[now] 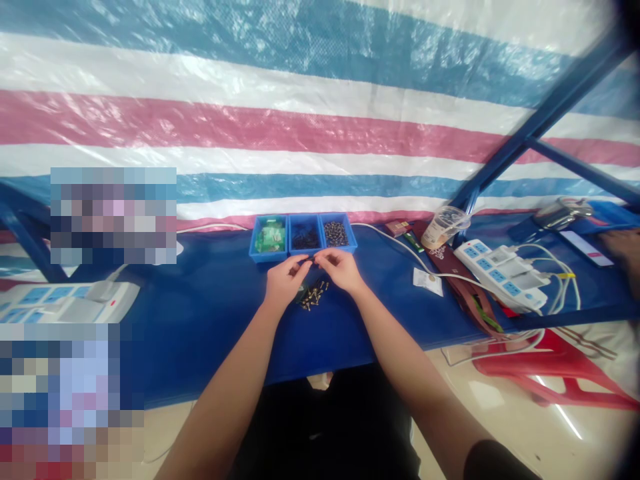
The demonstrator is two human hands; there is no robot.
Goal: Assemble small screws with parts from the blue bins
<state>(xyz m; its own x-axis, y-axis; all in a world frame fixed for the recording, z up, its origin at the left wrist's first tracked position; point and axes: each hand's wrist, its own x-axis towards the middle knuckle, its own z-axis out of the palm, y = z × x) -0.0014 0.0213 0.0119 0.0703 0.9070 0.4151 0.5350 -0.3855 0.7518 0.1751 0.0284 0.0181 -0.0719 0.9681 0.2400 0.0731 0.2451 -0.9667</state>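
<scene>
My left hand (287,279) and my right hand (340,267) meet over the blue table, fingertips pinched together. Between them is a small dark piece (313,259), too small to name and mostly covered by the fingers. Just below the hands lies a loose pile of small brass-coloured parts (313,295) with dark ends. Right behind the hands stand three joined blue bins. The left bin (254,248) holds green and pale packets, the middle bin (303,219) thin dark pieces, and the right bin (330,217) many small metallic parts.
To the right are a plastic cup (443,230), a brown strap-like item (467,283), a small white packet (428,281) and a power strip (500,277) with white cables. Another power strip (120,300) lies left. A blue metal frame bar (540,127) slants at right, above a red stool (555,367).
</scene>
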